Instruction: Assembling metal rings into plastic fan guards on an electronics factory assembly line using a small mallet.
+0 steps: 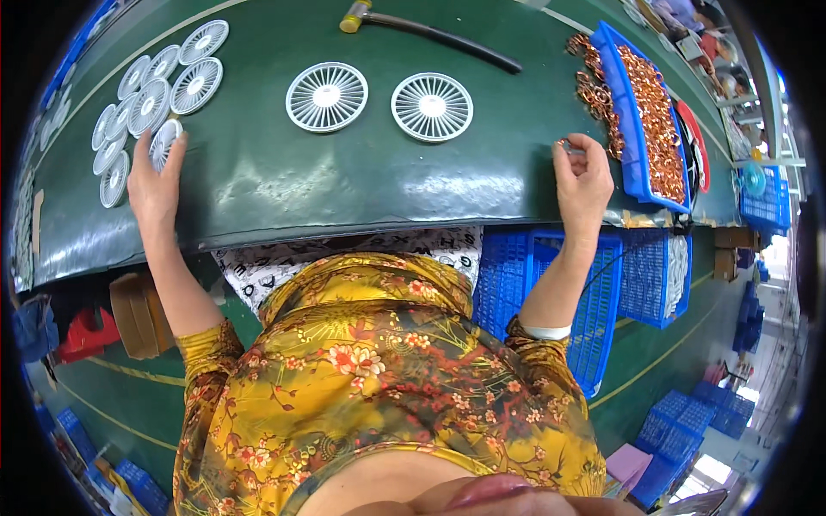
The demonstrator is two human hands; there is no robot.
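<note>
My left hand (157, 191) is at the left of the green table, its thumb and fingers closed round the edges of a white spoked disc (165, 146). That disc lies at the near side of a loose group of similar white spoked discs (148, 105). My right hand (585, 179) is raised near the table's right front, fingers curled into a pinch. Something small shows at its fingertips, too small to name. Two more white spoked discs, one on the left (327, 97) and one on the right (432, 107), lie flat side by side between my hands, farther back.
A blue tray (632, 129) full of copper-coloured rings stands at the right, with loose rings (595, 90) spilled beside it. A mallet (439, 36) with a yellow-ended head and dark handle lies at the back. Below the table's front edge stand blue crates (594, 318).
</note>
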